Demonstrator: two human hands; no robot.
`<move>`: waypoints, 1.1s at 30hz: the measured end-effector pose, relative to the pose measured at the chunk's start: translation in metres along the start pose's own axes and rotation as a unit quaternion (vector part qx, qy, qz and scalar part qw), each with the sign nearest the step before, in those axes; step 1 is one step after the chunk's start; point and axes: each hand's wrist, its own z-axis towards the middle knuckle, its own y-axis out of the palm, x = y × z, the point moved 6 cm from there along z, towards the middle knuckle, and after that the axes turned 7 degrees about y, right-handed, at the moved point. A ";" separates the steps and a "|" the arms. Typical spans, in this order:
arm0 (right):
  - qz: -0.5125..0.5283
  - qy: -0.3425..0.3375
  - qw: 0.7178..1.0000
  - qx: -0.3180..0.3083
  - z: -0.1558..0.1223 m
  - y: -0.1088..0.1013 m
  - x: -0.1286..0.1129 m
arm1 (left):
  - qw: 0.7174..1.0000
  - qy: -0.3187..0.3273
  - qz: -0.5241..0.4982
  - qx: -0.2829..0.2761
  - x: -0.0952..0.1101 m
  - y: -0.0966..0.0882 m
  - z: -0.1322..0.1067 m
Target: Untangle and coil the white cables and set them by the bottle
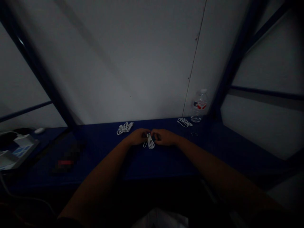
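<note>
A small bundle of looped white cord (149, 142) hangs between my two hands over the dark blue table (166, 161). My left hand (137, 136) is closed on the bundle's top from the left. From the right, my right hand (165, 137) is closed on the same top end. The loops dangle below my fingers toward the table. The scene is dim, and fine detail of the fingers is hard to see.
Another pile of white cord (124, 127) lies behind my left hand, and a third coil (184, 122) lies at the back right. A clear water bottle (199, 106) stands by the wall. White boxes and papers (16, 148) sit at far left.
</note>
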 end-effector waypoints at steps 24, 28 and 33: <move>-0.026 0.010 0.996 0.090 -0.006 -0.028 -0.007 | 0.976 -0.041 -0.039 0.212 0.019 -0.026 -0.003; 0.043 0.070 0.985 0.155 -0.005 -0.039 0.012 | 0.959 -0.084 -0.017 0.271 0.025 -0.034 -0.009; 0.097 0.145 0.961 0.217 -0.008 -0.050 0.031 | 0.993 0.104 -0.044 -0.040 0.057 -0.002 -0.006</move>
